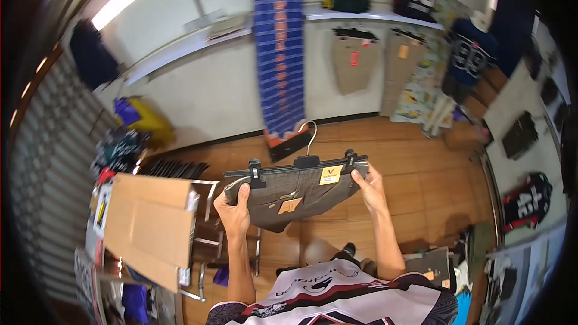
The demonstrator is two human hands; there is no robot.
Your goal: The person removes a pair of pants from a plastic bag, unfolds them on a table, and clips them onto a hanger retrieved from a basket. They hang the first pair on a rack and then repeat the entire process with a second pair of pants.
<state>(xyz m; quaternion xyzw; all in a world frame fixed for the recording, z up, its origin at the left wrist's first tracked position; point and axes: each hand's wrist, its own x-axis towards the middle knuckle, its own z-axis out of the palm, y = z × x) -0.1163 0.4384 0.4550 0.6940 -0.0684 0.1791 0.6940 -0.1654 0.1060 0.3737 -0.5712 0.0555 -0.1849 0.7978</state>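
A pair of dark grey-brown pants (301, 201) hangs from a black clip hanger (289, 167) with a metal hook (312, 135). A yellow label (330, 175) sits near the waistband's right end, and a brown paper tag (290, 206) hangs at the middle. My left hand (233, 209) grips the waistband's left end, thumb on the near side, below the left clip (255, 171). At the other end my right hand (370, 188) pinches the waistband near the right clip (350, 156). How long the legs are cannot be seen from above.
A flattened cardboard sheet (150, 222) lies at left beside a metal rack (211, 244) and several black hangers (174, 168). Ahead, a blue banner (280, 48) hangs before a wall shelf (373, 15). A dressed mannequin (463, 60) stands at right on the wooden floor (415, 186).
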